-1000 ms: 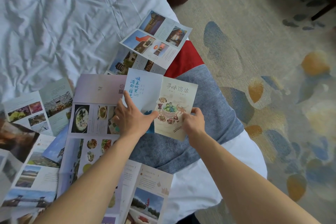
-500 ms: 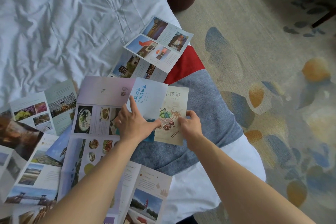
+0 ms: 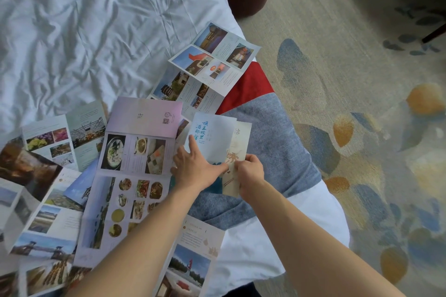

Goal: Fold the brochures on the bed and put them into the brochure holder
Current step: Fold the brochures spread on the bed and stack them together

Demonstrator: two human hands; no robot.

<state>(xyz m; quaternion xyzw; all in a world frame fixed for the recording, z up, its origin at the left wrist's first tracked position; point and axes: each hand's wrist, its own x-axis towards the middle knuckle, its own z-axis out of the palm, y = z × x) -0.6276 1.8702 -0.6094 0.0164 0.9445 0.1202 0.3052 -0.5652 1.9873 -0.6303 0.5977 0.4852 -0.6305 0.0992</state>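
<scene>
Unfolded brochures [image 3: 135, 152] crowd the bed [image 3: 84, 31] beside the left hand [image 3: 195, 166].

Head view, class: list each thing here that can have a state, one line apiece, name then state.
Blue-titled brochure: nearly folded, blue panel over cream panel.
Food brochure: unfolded, flat on the bed.
Temple brochure: unfolded, overhanging the bed edge.
Monument brochure: partly unfolded.
Left hand: pressing flat on the blue panel.
Right hand: pinching the brochure's lower edge.
White sheet: rumpled.
Brochure holder: not in view.
</scene>
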